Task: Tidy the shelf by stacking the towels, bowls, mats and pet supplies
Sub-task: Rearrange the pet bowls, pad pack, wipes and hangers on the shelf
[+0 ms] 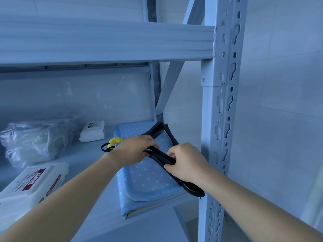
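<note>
Head view, looking down along both forearms: we see the left hand point(134, 151) and right hand point(185, 163) meeting at centre frame, each clamped on the same black strap point(162, 157). The left hand's fingers curl over the strap from above. The right hand pinches it between thumb and curled fingers, just beside the left hand and lower in the frame.

The strap runs doubled between the two hands. Past the left hand it rises toward the back of the shelf point(90, 154) as an open loop. Past the right hand it drops to a rounded black end, which hangs near the grey post point(220, 119) at lower centre right. We cannot tell what the strap belongs to (a leash or harness, perhaps).

Under the hands lies a folded blue mat point(148, 180) with pale dots, flat on the shelf at centre frame, with its right edge near the post. The strap crosses over the mat's right side.

Behind the left wrist sits a yellow piece point(115, 140) with a black ring point(104, 147) just beside it on the shelf. Further back, at centre left, stands a small white pack point(92, 131). A larger white pack point(29, 187) with a red label lies at lower left, and a bundle point(35, 137) in clear plastic rests at the left edge. A grey beam point(104, 41) spans the upper frame.
</note>
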The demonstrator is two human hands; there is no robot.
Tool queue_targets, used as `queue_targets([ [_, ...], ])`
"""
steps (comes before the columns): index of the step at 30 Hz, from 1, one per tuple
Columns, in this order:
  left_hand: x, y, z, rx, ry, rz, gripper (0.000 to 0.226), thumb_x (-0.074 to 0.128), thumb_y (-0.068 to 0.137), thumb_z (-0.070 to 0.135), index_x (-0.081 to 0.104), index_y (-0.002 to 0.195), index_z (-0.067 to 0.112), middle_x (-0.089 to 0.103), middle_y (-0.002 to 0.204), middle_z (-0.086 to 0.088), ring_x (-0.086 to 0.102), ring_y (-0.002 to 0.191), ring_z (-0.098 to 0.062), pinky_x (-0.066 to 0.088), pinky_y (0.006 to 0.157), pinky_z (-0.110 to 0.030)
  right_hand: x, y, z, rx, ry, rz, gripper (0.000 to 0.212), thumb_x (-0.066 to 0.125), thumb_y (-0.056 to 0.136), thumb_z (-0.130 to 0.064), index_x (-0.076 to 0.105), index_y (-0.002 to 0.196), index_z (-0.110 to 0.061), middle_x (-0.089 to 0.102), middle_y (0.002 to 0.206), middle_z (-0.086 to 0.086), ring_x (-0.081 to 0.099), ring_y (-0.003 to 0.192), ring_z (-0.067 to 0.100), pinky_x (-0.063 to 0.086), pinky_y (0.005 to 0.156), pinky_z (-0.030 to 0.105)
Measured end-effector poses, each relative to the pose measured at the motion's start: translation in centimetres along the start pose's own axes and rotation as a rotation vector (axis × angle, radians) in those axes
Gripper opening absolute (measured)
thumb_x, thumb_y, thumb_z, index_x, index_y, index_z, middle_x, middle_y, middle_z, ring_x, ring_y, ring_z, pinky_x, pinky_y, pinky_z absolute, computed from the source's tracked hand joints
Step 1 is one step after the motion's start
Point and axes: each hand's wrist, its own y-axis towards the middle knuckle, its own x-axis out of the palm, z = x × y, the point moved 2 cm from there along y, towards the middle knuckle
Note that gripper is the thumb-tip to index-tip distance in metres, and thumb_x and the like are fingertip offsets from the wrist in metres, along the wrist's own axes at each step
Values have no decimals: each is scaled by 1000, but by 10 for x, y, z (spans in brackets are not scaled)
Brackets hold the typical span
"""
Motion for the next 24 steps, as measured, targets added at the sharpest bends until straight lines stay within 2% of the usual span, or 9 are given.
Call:
queue_targets([
  [2, 4, -3, -1, -16, -50, 7, 33, 57, 87, 14, 57, 114, 34, 53, 115, 18, 48, 107, -1, 41, 75, -12, -1, -1, 0, -6, 11, 0, 19, 66, 75, -33, 68, 81, -14, 70, 77, 3, 64, 73, 20, 55, 67, 36],
  [3, 6, -4, -1, -19, -81, 8, 33, 57, 88, 12, 57, 115, 30, 53, 115, 15, 48, 108, -4, 44, 83, -22, -2, -1, 0, -8, 18, 0, 18, 66, 75, -33, 68, 81, -15, 71, 77, 2, 64, 73, 19, 55, 67, 36],
  [5, 10, -8, 0, -27, -90, 32, 34, 56, 89, 10, 57, 118, 27, 52, 118, 12, 47, 110, -6, 46, 87, -32, -2, -2, 0, -14, 26, -6, 16, 65, 75, -31, 68, 82, -17, 71, 77, 1, 64, 73, 19, 55, 68, 36],
  [9, 18, -17, 0, -54, -2, 81, 46, 55, 90, 15, 45, 132, 32, 41, 136, 13, 40, 124, -8, 45, 87, -26, -3, -3, -1, -27, 23, 2, 23, 65, 76, -29, 67, 91, -13, 71, 86, 5, 64, 82, 22, 55, 72, 39],
  [13, 15, -32, -5, -141, 2, 133, 57, 56, 90, 24, 33, 140, 35, 32, 144, 12, 38, 127, -11, 42, 98, -29, -9, 0, -5, -69, 23, 46, 34, 64, 79, -31, 63, 104, -9, 69, 97, 2, 62, 88, 22, 52, 78, 38],
  [17, 7, -53, -9, -201, -22, 194, 55, 57, 89, 27, 35, 138, 35, 34, 143, 13, 35, 129, -9, 35, 92, -18, -9, 6, -15, -120, 32, 21, 26, 63, 79, -30, 66, 99, -13, 70, 94, -2, 61, 79, 18, 52, 72, 33],
  [21, -1, -81, -12, -288, 4, 226, 54, 57, 87, 30, 34, 134, 43, 32, 140, 22, 37, 123, -2, 43, 76, -23, -6, 12, -29, -176, 13, 9, 16, 60, 79, -25, 66, 89, -14, 69, 83, 3, 58, 70, 20, 50, 64, 34],
  [24, -10, -106, -16, -347, 25, 231, 53, 58, 85, 29, 37, 131, 43, 35, 137, 24, 43, 118, -5, 50, 74, -31, -2, 19, -48, -241, 31, -17, 16, 60, 80, -24, 66, 92, -14, 68, 83, 1, 59, 73, 20, 50, 64, 34],
])
